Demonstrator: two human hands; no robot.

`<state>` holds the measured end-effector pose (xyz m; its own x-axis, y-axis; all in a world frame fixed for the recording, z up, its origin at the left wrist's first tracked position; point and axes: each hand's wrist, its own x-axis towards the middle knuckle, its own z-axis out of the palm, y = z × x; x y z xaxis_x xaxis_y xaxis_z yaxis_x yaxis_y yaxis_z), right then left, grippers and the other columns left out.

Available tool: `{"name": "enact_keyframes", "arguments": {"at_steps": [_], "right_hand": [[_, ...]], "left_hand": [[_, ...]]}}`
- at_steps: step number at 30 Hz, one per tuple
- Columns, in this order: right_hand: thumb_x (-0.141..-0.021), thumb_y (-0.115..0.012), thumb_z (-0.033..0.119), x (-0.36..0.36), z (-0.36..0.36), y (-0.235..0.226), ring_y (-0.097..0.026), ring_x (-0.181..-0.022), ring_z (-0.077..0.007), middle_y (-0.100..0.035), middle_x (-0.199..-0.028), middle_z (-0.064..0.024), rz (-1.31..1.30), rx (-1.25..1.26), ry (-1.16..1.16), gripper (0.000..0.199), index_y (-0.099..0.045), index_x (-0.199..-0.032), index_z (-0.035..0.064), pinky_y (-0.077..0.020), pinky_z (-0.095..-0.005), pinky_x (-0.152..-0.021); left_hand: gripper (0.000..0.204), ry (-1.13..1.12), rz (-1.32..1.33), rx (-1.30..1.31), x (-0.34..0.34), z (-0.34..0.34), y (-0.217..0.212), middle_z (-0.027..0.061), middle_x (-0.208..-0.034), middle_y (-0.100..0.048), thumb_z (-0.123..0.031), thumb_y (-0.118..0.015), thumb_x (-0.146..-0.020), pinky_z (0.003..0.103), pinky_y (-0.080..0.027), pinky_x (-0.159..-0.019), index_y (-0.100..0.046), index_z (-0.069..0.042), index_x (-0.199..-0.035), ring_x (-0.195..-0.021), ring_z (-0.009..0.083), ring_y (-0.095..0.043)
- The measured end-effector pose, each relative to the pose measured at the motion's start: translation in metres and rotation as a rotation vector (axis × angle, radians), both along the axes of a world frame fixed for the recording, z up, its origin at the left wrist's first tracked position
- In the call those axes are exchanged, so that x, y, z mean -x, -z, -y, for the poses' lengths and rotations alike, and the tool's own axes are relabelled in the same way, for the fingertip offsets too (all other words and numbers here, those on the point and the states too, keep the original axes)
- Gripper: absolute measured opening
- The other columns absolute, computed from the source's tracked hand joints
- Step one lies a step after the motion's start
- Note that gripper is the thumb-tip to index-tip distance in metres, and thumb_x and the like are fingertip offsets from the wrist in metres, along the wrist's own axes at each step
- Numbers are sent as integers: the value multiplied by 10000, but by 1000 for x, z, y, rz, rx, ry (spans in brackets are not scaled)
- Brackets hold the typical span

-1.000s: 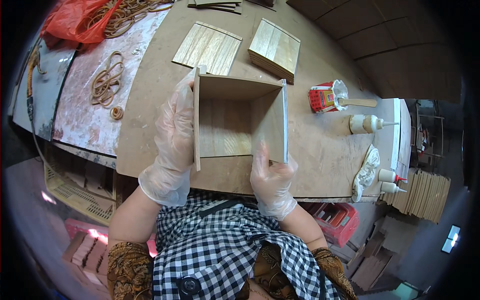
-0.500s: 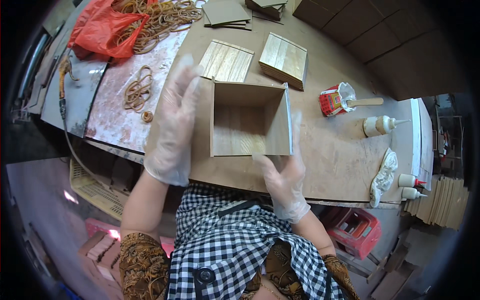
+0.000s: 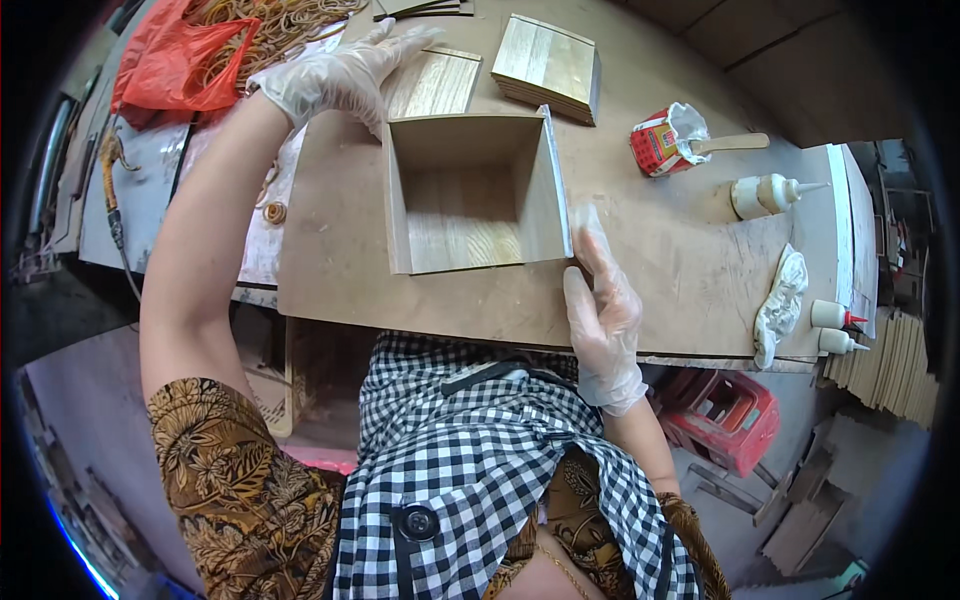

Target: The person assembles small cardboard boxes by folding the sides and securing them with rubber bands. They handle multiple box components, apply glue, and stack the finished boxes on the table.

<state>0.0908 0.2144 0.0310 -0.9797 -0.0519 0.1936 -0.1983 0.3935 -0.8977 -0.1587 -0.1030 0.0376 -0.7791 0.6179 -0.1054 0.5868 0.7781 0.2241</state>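
An open wooden box, missing its near side, lies on the brown work board. My right hand, in a clear glove, rests with its fingertips against the box's right wall near the front corner. My left hand, also gloved, is stretched out flat past the box's far left corner, fingers spread, reaching over a loose wooden panel. It holds nothing.
A stack of wooden panels lies behind the box. A red glue tin with a stick, glue bottles and a white rag sit to the right. A red bag and rubber bands are at far left.
My left hand has let go of the box's left wall and reached forward past it. The box now lies on the board, and my right hand stays at its right side.
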Motion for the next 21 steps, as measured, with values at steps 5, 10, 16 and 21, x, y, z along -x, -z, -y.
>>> {"name": "enact_keyframes", "arguments": {"at_steps": [5, 10, 16, 21], "right_hand": [[-886, -525, -110, 4, 6, 2, -580, -1253, -272, -511, -1433, -218, -33, -57, -48, 481, -492, -1362, -53, -465, -335, -1019], [-885, -505, -120, 6, 7, 5, -550, -1286, -284, -497, -1441, -224, -24, 2, -24, 487, -483, -1367, -59, -442, -363, -1059], [-954, -550, 32, 6, 1, -11, -395, -1399, -380, -367, -1516, -265, -414, 375, 7, 512, -403, -1441, -28, -309, -480, -1154], [-866, -742, 318, 35, 24, -84, -386, -1399, -383, -327, -1537, -268, -534, -3, -210, 858, -287, -1477, -75, -325, -469, -1132]], "left_hand": [[1149, -10, 112, -81, -3, -6, -14, 204, -1471, -437, -166, -766, -557, 402, -316, -1162, -213, -146, -1563, -1361, 352, -421], [1231, -28, -4, -129, -14, 2, -17, 256, -1411, -481, -261, -873, -524, 422, -313, -1156, -217, -136, -1558, -1344, 414, -417], [1240, -243, -126, -536, -55, 16, -51, 170, -1581, -262, -360, -891, -592, 446, -209, -1191, -173, -105, -1571, -1456, 339, -243], [1420, -179, -146, -946, -125, -28, -99, 201, -1419, -353, -365, -980, -468, 419, -321, -1126, -131, -56, -1563, -1312, 312, -382]]}}
